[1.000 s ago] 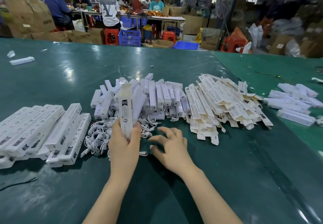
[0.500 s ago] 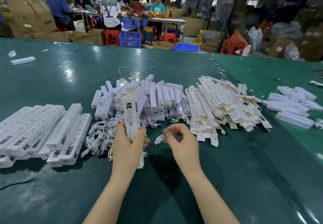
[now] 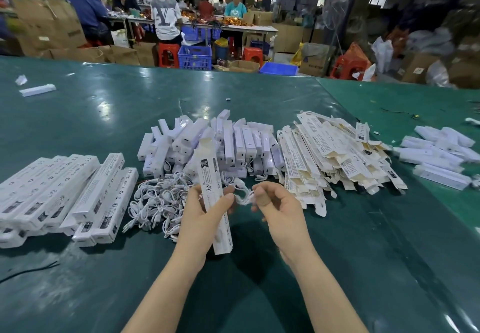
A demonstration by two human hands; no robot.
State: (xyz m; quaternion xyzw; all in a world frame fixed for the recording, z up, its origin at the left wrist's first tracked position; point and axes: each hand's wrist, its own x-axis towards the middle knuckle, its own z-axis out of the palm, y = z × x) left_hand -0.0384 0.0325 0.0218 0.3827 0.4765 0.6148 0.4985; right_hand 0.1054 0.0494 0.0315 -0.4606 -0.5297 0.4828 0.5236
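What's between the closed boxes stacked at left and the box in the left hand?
In the head view, a tangled heap of white cables lies on the table between the closed boxes and the box the left hand grips.

- It is a packing workshop inside a warehouse hall.
- On the long green table point(image 3: 104, 114), filled white cartons point(image 3: 78, 192) lie left of the grip of the left hand point(image 3: 205, 218), flat unfolded cartons point(image 3: 324, 156) to its right.
- Far behind the grip, workers point(image 3: 166, 13) sit at another table point(image 3: 259, 29) among cardboard boxes point(image 3: 52, 28), blue crates point(image 3: 194, 57) and red stools point(image 3: 168, 54).
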